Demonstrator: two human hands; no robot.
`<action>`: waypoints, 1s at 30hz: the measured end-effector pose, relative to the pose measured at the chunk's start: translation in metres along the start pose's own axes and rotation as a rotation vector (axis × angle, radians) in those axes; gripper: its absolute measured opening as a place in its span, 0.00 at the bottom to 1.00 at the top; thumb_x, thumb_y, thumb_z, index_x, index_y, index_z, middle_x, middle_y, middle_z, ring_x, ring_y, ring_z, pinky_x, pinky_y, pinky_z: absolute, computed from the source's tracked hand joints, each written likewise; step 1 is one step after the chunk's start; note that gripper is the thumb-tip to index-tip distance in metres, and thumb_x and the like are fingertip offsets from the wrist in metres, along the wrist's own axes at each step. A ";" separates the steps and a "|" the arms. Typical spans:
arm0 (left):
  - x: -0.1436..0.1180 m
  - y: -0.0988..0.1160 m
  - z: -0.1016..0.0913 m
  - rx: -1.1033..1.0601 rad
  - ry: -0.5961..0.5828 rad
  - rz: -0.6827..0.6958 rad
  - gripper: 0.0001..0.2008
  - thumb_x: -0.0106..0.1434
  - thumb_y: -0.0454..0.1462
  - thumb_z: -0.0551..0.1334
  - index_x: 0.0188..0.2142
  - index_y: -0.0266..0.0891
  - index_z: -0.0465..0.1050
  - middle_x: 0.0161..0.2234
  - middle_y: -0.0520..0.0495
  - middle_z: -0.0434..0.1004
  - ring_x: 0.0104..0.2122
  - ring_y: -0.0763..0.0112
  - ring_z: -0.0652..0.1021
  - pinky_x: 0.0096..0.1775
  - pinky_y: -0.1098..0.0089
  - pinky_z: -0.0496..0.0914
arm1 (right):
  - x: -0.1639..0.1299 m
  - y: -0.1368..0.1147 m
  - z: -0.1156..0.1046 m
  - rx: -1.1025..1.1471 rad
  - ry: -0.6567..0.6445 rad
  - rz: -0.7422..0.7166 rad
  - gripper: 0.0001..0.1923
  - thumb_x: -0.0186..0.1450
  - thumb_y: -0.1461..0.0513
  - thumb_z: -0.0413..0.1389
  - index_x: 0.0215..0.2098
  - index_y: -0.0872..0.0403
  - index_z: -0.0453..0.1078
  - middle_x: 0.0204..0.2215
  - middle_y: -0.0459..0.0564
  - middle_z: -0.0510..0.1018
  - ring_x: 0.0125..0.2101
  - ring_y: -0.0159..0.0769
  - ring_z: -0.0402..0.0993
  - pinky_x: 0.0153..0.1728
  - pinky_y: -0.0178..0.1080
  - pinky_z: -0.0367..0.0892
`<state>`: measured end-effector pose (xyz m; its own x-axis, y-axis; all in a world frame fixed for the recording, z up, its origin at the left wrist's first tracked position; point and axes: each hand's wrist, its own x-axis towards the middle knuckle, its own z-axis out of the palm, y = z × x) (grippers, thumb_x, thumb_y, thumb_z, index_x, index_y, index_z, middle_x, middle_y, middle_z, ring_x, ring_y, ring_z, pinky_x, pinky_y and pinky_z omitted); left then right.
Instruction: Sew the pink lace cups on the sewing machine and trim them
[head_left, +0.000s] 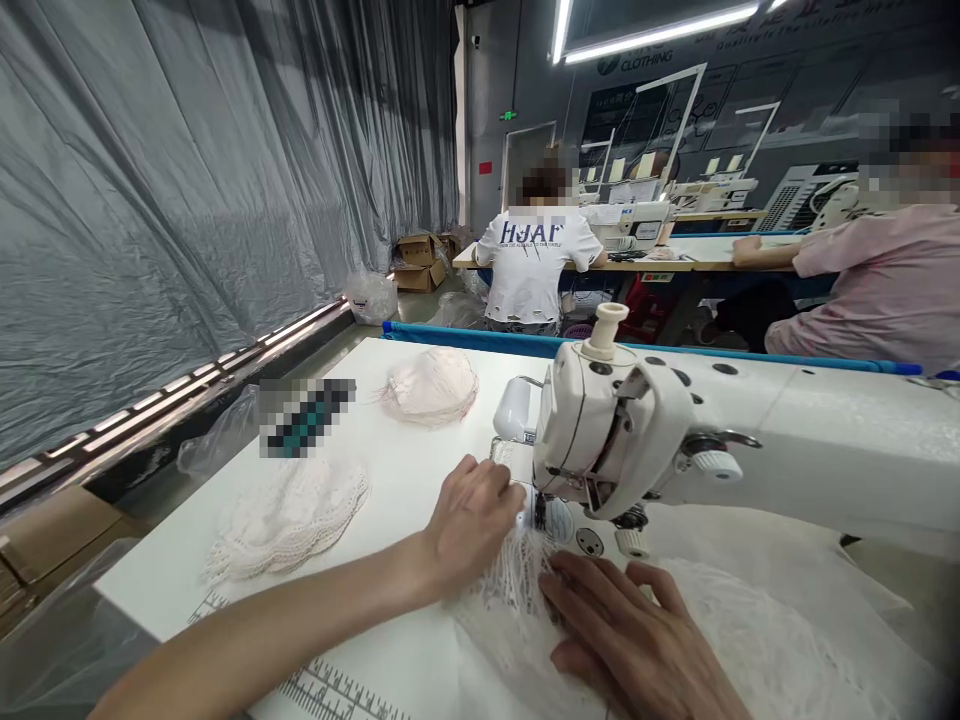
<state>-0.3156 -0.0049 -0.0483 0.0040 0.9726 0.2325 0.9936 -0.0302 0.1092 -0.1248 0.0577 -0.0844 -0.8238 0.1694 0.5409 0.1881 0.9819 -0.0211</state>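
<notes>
The left hand [472, 515] rests on the smooth white bench [405, 480], its fingers curled together at the holey white lace [517, 585] just beside the needle of the sewing machine [675, 430]. The right hand [630, 630] lies flat on the lace, fingers spread a little. The machine is white, hard and rounded. Two soft lace piles sit farther back: a flat one [289, 515] and a round one [431, 385].

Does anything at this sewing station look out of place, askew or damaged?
Nothing stands out. Both hands, left hand and right hand, lie flat on the white lace fabric at the sewing machine. Two lace piles sit loosely on the table.
</notes>
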 end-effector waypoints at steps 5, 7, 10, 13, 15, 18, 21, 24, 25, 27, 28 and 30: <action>-0.023 0.005 0.003 0.147 0.119 0.446 0.06 0.60 0.26 0.54 0.31 0.35 0.67 0.31 0.49 0.68 0.31 0.71 0.70 0.41 0.65 0.62 | 0.001 0.013 -0.001 -0.084 -0.088 -0.095 0.14 0.69 0.54 0.47 0.50 0.48 0.67 0.45 0.48 0.77 0.39 0.34 0.74 0.39 0.39 0.55; -0.020 0.002 0.011 0.191 0.129 0.441 0.08 0.60 0.26 0.55 0.27 0.35 0.66 0.29 0.49 0.67 0.29 0.72 0.69 0.42 0.64 0.61 | 0.002 0.019 0.001 -0.150 -0.110 -0.097 0.14 0.69 0.56 0.46 0.50 0.48 0.66 0.44 0.48 0.78 0.37 0.36 0.75 0.39 0.41 0.55; 0.000 -0.008 0.022 0.204 0.157 0.416 0.10 0.60 0.25 0.54 0.24 0.35 0.66 0.27 0.50 0.68 0.29 0.72 0.69 0.45 0.63 0.60 | 0.005 0.027 0.005 -0.210 -0.125 -0.047 0.16 0.71 0.58 0.42 0.51 0.52 0.64 0.43 0.52 0.79 0.35 0.38 0.76 0.41 0.44 0.56; 0.019 -0.018 0.024 0.177 0.156 0.409 0.13 0.62 0.26 0.53 0.22 0.36 0.64 0.24 0.51 0.66 0.27 0.73 0.69 0.46 0.63 0.60 | 0.008 0.031 0.006 -0.229 -0.072 -0.023 0.19 0.72 0.57 0.37 0.52 0.54 0.63 0.43 0.55 0.78 0.33 0.38 0.76 0.44 0.47 0.57; 0.022 -0.020 0.021 0.141 0.144 0.405 0.13 0.64 0.27 0.53 0.23 0.36 0.65 0.24 0.52 0.67 0.27 0.73 0.69 0.47 0.63 0.60 | 0.009 0.031 0.004 -0.213 -0.071 -0.018 0.21 0.71 0.53 0.37 0.53 0.54 0.62 0.43 0.57 0.78 0.35 0.40 0.76 0.46 0.51 0.57; 0.008 -0.014 0.013 0.073 0.135 0.417 0.11 0.66 0.31 0.52 0.26 0.37 0.65 0.29 0.51 0.70 0.32 0.73 0.71 0.47 0.63 0.59 | 0.008 0.024 -0.001 -0.122 -0.114 -0.094 0.29 0.68 0.46 0.39 0.54 0.59 0.61 0.45 0.61 0.76 0.40 0.46 0.75 0.46 0.53 0.58; -0.013 -0.002 0.007 -0.084 0.154 0.425 0.12 0.65 0.42 0.55 0.30 0.36 0.66 0.33 0.49 0.72 0.35 0.71 0.72 0.48 0.62 0.59 | 0.007 0.012 -0.003 -0.005 -0.067 -0.106 0.27 0.68 0.47 0.41 0.49 0.59 0.64 0.43 0.61 0.77 0.40 0.44 0.75 0.45 0.49 0.60; -0.025 0.006 0.008 -0.161 0.175 0.396 0.22 0.59 0.53 0.57 0.35 0.33 0.67 0.33 0.46 0.72 0.36 0.66 0.72 0.46 0.59 0.60 | 0.011 0.002 -0.002 0.096 0.057 0.026 0.16 0.72 0.60 0.39 0.39 0.54 0.68 0.37 0.51 0.79 0.34 0.36 0.76 0.42 0.44 0.58; -0.026 0.008 0.009 -0.153 0.175 0.386 0.22 0.59 0.52 0.57 0.36 0.33 0.67 0.33 0.46 0.71 0.36 0.65 0.71 0.46 0.58 0.60 | 0.013 0.000 -0.002 0.117 0.083 0.051 0.16 0.72 0.63 0.38 0.36 0.53 0.68 0.35 0.50 0.80 0.32 0.34 0.76 0.41 0.42 0.58; -0.025 0.008 0.012 -0.116 0.188 0.378 0.12 0.61 0.42 0.56 0.34 0.33 0.67 0.32 0.46 0.71 0.35 0.66 0.71 0.44 0.59 0.61 | 0.017 -0.001 -0.004 0.122 0.079 0.065 0.17 0.72 0.66 0.38 0.34 0.54 0.67 0.31 0.48 0.80 0.27 0.32 0.76 0.38 0.40 0.58; -0.023 0.008 0.014 -0.094 0.204 0.368 0.06 0.61 0.36 0.54 0.33 0.34 0.66 0.30 0.47 0.70 0.33 0.68 0.71 0.43 0.61 0.61 | 0.019 -0.001 -0.005 0.115 0.072 0.068 0.16 0.72 0.66 0.38 0.35 0.54 0.67 0.29 0.47 0.80 0.25 0.31 0.75 0.37 0.39 0.58; -0.019 0.007 0.017 -0.059 0.265 0.349 0.08 0.60 0.28 0.50 0.32 0.34 0.66 0.25 0.50 0.68 0.27 0.72 0.69 0.39 0.64 0.62 | 0.022 0.000 -0.007 0.099 0.082 0.078 0.15 0.72 0.64 0.39 0.37 0.55 0.66 0.25 0.45 0.79 0.22 0.30 0.74 0.36 0.39 0.58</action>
<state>-0.3070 -0.0197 -0.0686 0.3013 0.8095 0.5039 0.9296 -0.3671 0.0339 -0.1391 0.0611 -0.0665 -0.7615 0.2424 0.6011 0.1933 0.9702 -0.1464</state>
